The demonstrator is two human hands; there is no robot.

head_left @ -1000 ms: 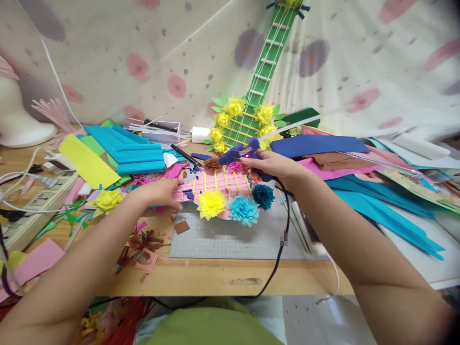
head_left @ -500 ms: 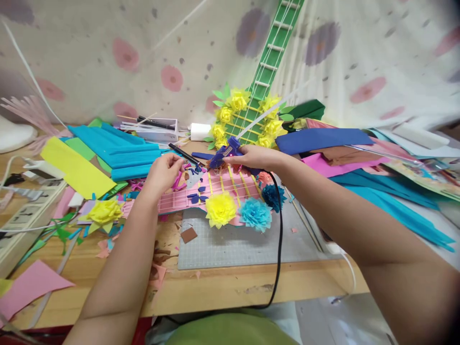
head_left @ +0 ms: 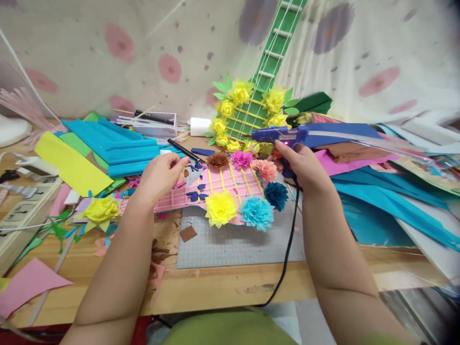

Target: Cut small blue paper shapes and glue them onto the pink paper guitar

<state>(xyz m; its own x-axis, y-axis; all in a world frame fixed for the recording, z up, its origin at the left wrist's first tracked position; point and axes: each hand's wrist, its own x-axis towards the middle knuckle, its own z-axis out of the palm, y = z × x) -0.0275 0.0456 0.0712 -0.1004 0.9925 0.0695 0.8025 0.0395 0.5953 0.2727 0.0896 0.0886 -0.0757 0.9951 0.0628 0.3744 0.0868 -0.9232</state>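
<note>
A pink paper guitar [head_left: 235, 184] lies on a grey cutting mat [head_left: 237, 242], ringed with paper flowers: yellow [head_left: 220, 207], light blue [head_left: 256, 212], dark blue [head_left: 276, 195], salmon, magenta and brown. My right hand [head_left: 301, 165] grips a blue glue gun [head_left: 278, 136], held level above the guitar's right side, its nozzle pointing left. My left hand [head_left: 161, 173] is closed in a pinch on a small piece I cannot make out, at the guitar's neck beside small dark blue paper shapes [head_left: 197, 194].
A green paper guitar [head_left: 268, 67] with yellow flowers leans on the spotted cloth behind. Blue, yellow and green paper sheets [head_left: 118, 146] lie at left, blue and pink sheets [head_left: 373, 191] at right. A power strip [head_left: 17, 211] sits far left. The gun's black cord [head_left: 285, 258] hangs over the table edge.
My right hand has drawn the glue gun back from the guitar's top edge, up and to the right. My left hand stays pinched at the neck.
</note>
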